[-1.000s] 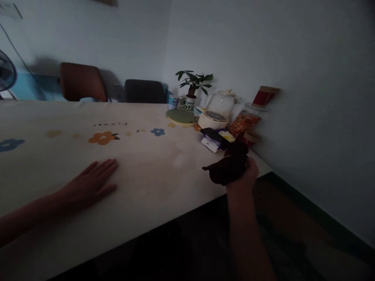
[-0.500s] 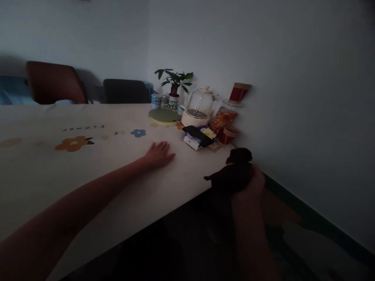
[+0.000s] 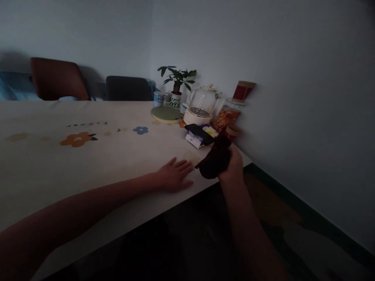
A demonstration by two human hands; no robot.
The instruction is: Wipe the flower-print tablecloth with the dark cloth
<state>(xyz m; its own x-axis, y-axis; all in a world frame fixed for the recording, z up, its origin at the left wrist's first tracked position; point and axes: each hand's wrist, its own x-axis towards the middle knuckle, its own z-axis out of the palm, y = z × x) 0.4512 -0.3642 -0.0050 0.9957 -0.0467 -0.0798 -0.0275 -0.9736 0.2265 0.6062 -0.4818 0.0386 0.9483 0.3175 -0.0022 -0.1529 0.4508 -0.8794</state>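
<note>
Holding a bunched dark cloth (image 3: 215, 160) in our right hand (image 3: 233, 166), grip closed around it, we rest our left hand (image 3: 173, 177) flat and open on the worktop (image 3: 96, 156) just left of it. The cloth sits at the worktop's near edge; beyond our grip lie a dark phone (image 3: 199, 134) and kettle (image 3: 202, 106). Wiping looks partway along.

Frame was dim and underexposed with soft, bluish, diffuse light, heavy shadow under the table (image 3: 123, 156) at lower centre, dark vignetted corners, wide-angle bending at edges, slight motion blur on the red jar (image 3: 243, 90) upper right.
</note>
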